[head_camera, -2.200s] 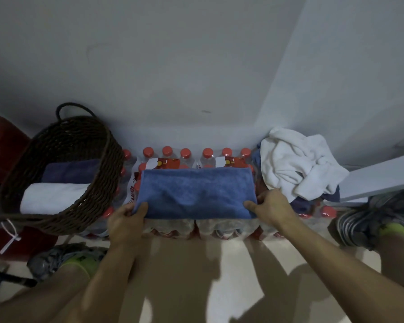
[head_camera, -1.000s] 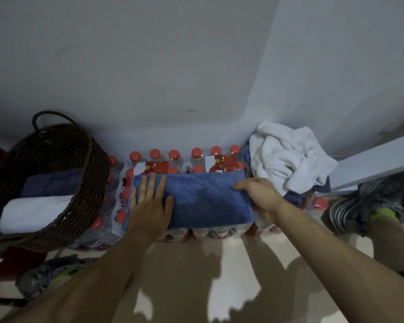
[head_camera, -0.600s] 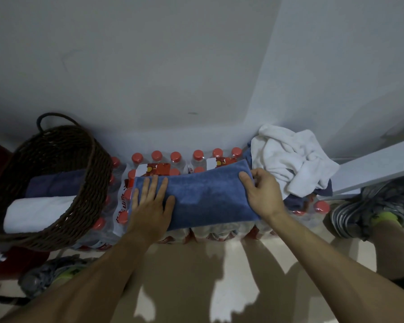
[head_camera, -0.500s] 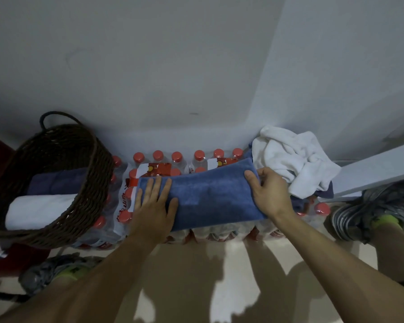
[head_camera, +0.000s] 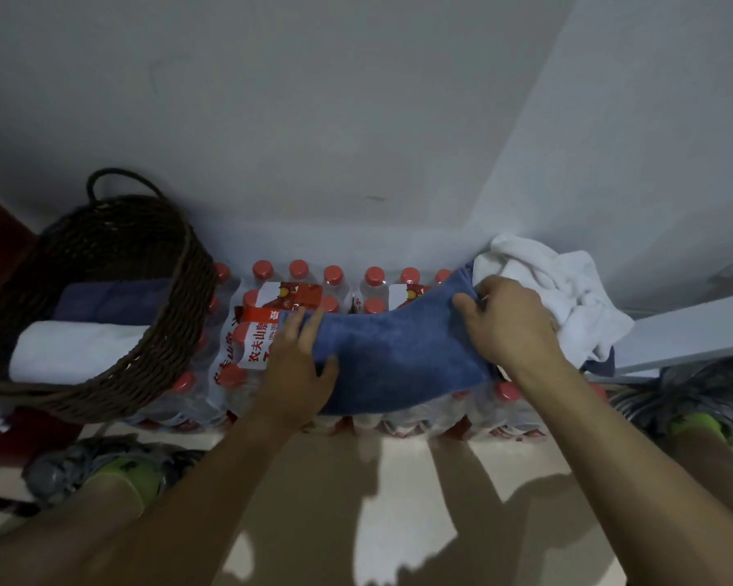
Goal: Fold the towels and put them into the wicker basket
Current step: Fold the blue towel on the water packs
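Lying lengthwise left to right across the bottle packs [head_camera: 297, 306], the blue towel [head_camera: 394, 357] has its right end pinched in the right hand [head_camera: 508, 319]. The left hand [head_camera: 297, 365], its grip spread flat, pins the other end, so the fold looks set to travel leftward, toward the wicker basket [head_camera: 153, 332].

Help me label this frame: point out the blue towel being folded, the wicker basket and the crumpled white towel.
blue towel [head_camera: 398, 357]: head view, on its flat middle.
wicker basket [head_camera: 178, 289]: head view, on its woven right wall.
crumpled white towel [head_camera: 568, 289]: head view, on the top of the heap.

Left hand [head_camera: 299, 365] flat, fingers spread; right hand [head_camera: 506, 321] pinching.
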A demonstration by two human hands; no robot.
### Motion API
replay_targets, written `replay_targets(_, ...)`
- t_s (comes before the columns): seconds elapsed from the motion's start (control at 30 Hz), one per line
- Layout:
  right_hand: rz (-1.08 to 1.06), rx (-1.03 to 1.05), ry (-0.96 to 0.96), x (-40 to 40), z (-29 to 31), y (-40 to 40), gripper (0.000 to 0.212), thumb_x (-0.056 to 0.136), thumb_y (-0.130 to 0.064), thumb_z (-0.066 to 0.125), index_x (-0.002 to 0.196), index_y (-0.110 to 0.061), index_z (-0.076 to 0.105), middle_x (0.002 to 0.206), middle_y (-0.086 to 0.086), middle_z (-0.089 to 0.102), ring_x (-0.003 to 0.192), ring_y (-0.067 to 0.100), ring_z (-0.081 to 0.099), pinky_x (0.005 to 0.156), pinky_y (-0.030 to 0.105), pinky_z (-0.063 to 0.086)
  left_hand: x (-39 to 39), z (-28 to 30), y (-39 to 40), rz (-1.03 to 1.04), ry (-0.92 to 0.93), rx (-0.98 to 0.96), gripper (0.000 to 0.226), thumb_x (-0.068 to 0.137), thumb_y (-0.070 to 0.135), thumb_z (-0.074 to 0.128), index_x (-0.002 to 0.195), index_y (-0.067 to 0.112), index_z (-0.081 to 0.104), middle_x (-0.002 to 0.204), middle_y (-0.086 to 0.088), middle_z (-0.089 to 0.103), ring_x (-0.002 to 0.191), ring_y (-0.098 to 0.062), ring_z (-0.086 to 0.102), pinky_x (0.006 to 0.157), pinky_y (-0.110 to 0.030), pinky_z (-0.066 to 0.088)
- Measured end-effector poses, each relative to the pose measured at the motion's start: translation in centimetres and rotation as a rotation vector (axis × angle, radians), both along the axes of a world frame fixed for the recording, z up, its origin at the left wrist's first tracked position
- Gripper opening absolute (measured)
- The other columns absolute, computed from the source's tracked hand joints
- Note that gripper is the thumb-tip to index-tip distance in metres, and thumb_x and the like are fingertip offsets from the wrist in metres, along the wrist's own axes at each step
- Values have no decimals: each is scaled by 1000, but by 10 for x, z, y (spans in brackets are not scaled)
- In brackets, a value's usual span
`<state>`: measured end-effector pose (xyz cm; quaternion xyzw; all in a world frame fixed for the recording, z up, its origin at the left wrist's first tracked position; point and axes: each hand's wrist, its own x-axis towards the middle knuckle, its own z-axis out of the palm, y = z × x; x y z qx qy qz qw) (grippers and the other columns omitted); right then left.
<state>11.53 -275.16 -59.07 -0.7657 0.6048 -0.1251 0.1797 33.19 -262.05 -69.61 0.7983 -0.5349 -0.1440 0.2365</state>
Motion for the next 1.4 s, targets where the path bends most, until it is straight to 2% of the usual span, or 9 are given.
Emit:
replay_targets(0.1,50,46,-151,24,2,6,37,91,-32,61,62,-11,50,54,1,50,53,20,49,45,25,27,19,11,20,323,-27,-42,36,87,26,59,119,11,54,114,-8,58,106,-24,56,90,-36,49)
replay_targets(0.23,66,234,-362,67,-12,22,36,88,-31,68,57,-16,57,43,-4,56,40,9,58,38,17,39,34,14,35,422,255,136,17,92,24,57,93,8,60,84,-1,63,82,-20,64,64,-24,45)
replay_targets(0.53,125,531,-525,135,-63,58,22,94,-23,64,75,-12,64,57,7,68,49,22,67,52,36,60,40,18,38,398,473,166,26,97,25,52,84,5,64,81,-7,66,77,-23,63,66,-31,50)
replay_targets(0.73,170,693,-440,152,-68,58,16,99,-11,49,95,-9,65,73,5,70,54,14,69,52,26,58,32,20,49,404,587,40,19,86,28,70,73,27,57,74,2,66,69,-12,64,66,-35,54)
replay_targets(0.83,213,774,-404,151,-65,55,34,100,-4,41,128,-13,57,85,3,67,65,15,70,59,26,59,29,19,54,376,561,41,21,79,25,78,74,25,57,73,1,68,67,-13,66,62,-32,56)
replay_targets(1.03,284,908,-448,137,-58,55,51,95,11,43,140,-12,49,115,0,61,95,25,70,81,37,61,16,24,53,293,513,3,25,77,22,79,90,19,58,73,8,64,59,1,61,50,-12,45)
replay_targets(1.13,416,652,-408,125,-46,55,54,89,11,52,137,-14,47,128,4,55,108,25,65,88,38,58,7,34,58,309,529,-143,31,81,14,73,104,23,54,81,10,65,68,-2,63,57,-16,51)
replay_targets(1.27,673,186,-240,108,-8,50,69,81,3,60,135,-36,43,123,-13,39,111,11,45,82,10,41,1,63,55,150,484,-355,45,78,0,72,104,31,52,82,23,61,78,7,61,64,-8,47)
replay_targets(1.4,862,10,-189,81,26,48,71,75,-13,72,137,-36,44,135,-11,36,126,14,37,100,25,40,2,102,46,-64,498,-448,49,77,-4,72,118,13,52,103,1,63,90,-3,62,79,-12,48)
